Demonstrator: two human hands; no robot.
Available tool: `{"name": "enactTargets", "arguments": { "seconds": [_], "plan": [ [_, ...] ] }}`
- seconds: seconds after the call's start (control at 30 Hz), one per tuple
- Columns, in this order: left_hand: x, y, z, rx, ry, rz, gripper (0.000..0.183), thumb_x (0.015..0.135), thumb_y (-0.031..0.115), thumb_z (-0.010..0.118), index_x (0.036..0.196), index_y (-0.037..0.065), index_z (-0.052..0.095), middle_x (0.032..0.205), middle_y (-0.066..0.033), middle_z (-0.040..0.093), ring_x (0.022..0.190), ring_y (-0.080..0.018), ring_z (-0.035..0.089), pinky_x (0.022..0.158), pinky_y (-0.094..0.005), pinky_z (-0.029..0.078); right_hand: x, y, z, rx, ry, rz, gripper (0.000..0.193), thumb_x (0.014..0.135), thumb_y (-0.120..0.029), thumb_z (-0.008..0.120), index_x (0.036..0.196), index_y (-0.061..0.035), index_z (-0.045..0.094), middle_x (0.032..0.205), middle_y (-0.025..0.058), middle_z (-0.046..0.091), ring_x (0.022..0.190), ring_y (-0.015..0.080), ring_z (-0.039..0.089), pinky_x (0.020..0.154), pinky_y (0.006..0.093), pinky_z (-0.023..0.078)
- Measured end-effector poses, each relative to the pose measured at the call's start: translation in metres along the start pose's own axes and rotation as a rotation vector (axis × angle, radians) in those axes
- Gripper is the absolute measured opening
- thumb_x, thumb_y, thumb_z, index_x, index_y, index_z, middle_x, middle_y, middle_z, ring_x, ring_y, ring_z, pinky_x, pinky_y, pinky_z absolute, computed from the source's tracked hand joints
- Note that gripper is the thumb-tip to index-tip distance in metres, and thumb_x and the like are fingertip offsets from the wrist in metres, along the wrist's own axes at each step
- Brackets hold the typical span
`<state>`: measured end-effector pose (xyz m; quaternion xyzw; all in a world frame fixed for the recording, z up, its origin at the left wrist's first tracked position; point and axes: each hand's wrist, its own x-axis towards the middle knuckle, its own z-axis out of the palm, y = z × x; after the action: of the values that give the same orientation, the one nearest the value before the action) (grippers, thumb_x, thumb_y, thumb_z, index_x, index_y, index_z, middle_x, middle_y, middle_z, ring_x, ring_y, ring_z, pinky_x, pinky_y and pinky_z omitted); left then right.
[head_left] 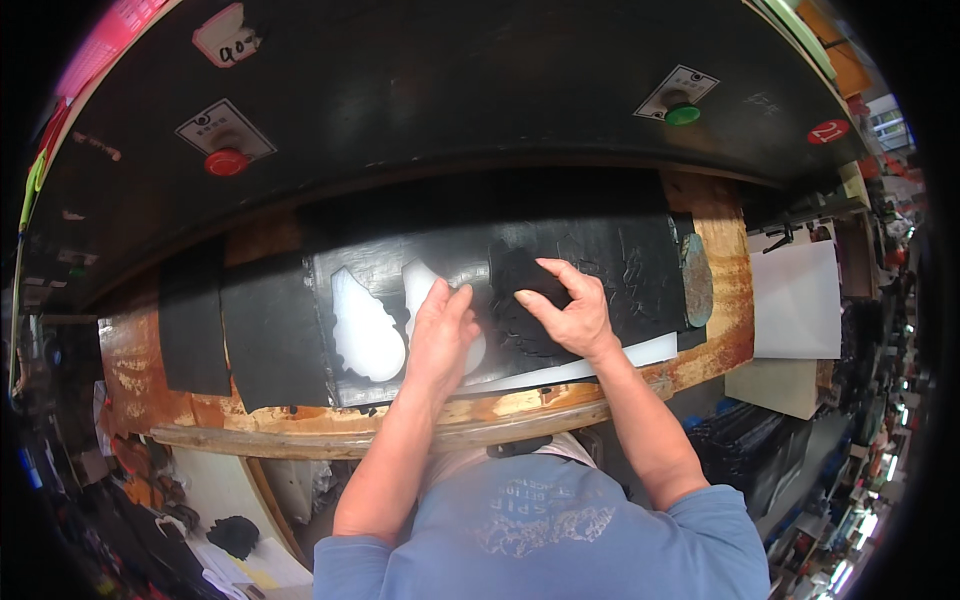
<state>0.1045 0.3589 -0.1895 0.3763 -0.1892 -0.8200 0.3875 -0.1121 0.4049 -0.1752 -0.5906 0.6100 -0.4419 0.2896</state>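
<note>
A black sheet (325,370) lies on the wooden bench with white showing through two sole-shaped openings with scalloped edges. One white opening (365,330) is in full view. My left hand (443,335) covers part of the second white opening (415,277), its fingers curled together; whatever they hold, if anything, is hidden. To its right, my right hand (577,312) grips a black sole-shaped cut piece (520,275) between thumb and fingers, at the sheet's surface. More cut outlines (632,265) show in the sheet to the right of that hand.
A dark machine front (450,90) spans the far side, with a red button (227,161) and a green button (682,114). Black sheets (265,335) lie at left. A worn sole-shaped plate (697,280) sits at right, near a hanging white sheet (797,295).
</note>
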Motion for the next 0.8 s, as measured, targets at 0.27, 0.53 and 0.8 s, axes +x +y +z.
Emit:
{"name": "enactTargets", "arguments": {
  "seconds": [0.27, 0.53, 0.8],
  "plan": [
    [0.003, -0.003, 0.004, -0.038, -0.145, 0.021, 0.023, 0.116, 0.021, 0.055, 0.136, 0.012, 0.061, 0.126, -0.0026, 0.073, 0.107, -0.0111, 0.067, 0.09, -0.0301, 0.054, 0.006, 0.002, 0.002, 0.044, 0.044, -0.101, 0.058, 0.081, -0.018, 0.093, 0.132, -0.0024, 0.069, 0.132, 0.0148, 0.07, 0.115, 0.0301, 0.069, 0.105, 0.0423, 0.054],
    [-0.008, 0.001, -0.003, 0.265, 0.089, 0.092, 0.029, 0.116, 0.018, 0.055, 0.14, 0.002, 0.059, 0.127, -0.0079, 0.07, 0.108, -0.0145, 0.069, 0.096, -0.0321, 0.058, -0.015, -0.026, -0.002, -0.098, -0.08, -0.558, 0.035, 0.071, 0.003, 0.088, 0.101, 0.0014, 0.072, 0.095, 0.0146, 0.076, 0.08, 0.0324, 0.072, 0.072, 0.0392, 0.06],
    [-0.043, 0.006, 0.012, 0.336, 0.282, 0.378, 0.051, 0.112, 0.014, 0.061, 0.156, -0.008, 0.048, 0.153, -0.0198, 0.059, 0.135, -0.0238, 0.063, 0.117, -0.0381, 0.053, -0.029, -0.038, -0.067, 0.358, 0.15, 0.21, 0.025, 0.092, -0.008, 0.084, 0.114, 0.0003, 0.076, 0.103, 0.0097, 0.081, 0.092, 0.0134, 0.075, 0.084, 0.0306, 0.062]
  ]
}}
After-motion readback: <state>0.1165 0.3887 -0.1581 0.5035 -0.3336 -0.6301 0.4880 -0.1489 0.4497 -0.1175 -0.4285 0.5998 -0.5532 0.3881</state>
